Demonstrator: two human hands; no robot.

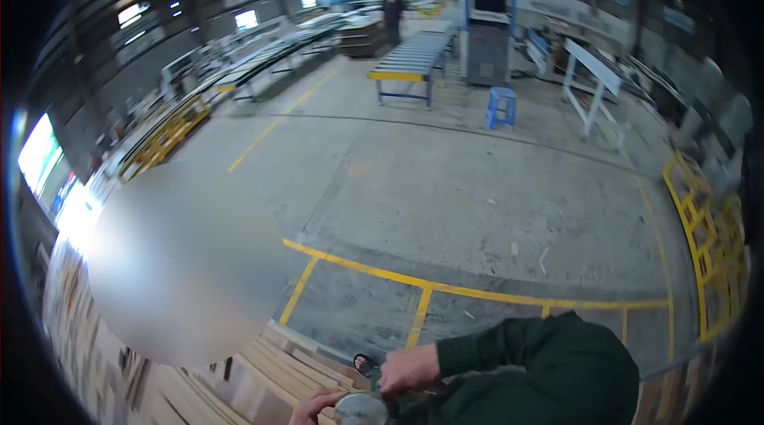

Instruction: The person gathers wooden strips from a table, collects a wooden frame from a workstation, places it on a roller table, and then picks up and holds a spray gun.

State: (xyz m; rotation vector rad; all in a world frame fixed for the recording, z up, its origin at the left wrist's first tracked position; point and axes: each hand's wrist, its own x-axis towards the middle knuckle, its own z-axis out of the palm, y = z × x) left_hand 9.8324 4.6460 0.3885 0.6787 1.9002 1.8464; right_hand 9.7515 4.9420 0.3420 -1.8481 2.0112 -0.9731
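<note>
Low in the view, my right hand [410, 369] comes out of a dark green sleeve [509, 349] with its fingers curled closed. What lies inside those fingers, if anything, is hidden. At the bottom edge my left hand [314, 407] bends its fingers against a round, pale, disc-topped object [360, 409], whose kind I cannot make out. This object sits between my two hands, partly cut off by the frame. Beside my left hand lie long wooden boards [274, 373]. A small dark shape [364, 363], perhaps a shoe, shows just left of my right hand.
A blurred round patch hides the left side. Yellow lines [477, 292] mark the concrete floor. Ahead stand a roller conveyor [414, 59], a blue stool [501, 108] and a control cabinet [487, 35]. Yellow racks [700, 242] line the right; a person [392, 17] stands far back.
</note>
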